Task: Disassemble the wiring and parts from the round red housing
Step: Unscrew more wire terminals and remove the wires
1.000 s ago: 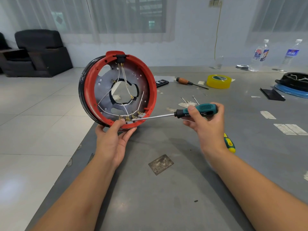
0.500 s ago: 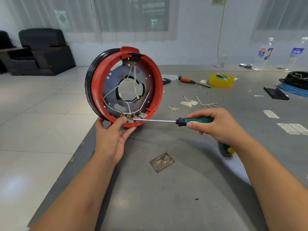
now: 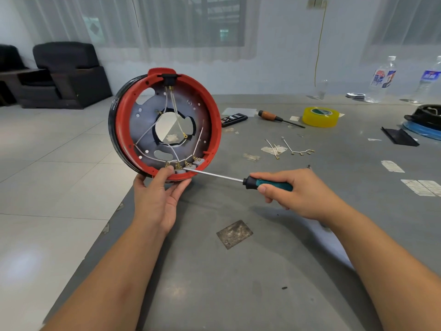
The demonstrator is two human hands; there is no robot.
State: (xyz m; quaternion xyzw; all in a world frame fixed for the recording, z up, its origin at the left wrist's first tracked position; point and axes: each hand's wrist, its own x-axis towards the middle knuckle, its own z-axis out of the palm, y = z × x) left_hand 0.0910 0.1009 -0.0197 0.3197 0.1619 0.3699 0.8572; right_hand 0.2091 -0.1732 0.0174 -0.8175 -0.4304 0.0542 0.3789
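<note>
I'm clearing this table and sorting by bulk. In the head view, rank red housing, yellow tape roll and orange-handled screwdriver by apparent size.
1. Red housing, much the largest, though nearest.
2 and 3. Tape roll and orange-handled screwdriver: similar, unranked.

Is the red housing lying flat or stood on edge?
On edge: the red housing stands on its rim, open side toward the camera, with the left hand gripping its bottom.

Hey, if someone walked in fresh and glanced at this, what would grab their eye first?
The round red housing, stood on edge at the table's near left corner, white wires strung across its inside. The left hand grips its lower rim, while the right hand holds a teal-handled screwdriver, tip at the grey terminal blocks. Farther back lies a yellow tape roll.
</note>
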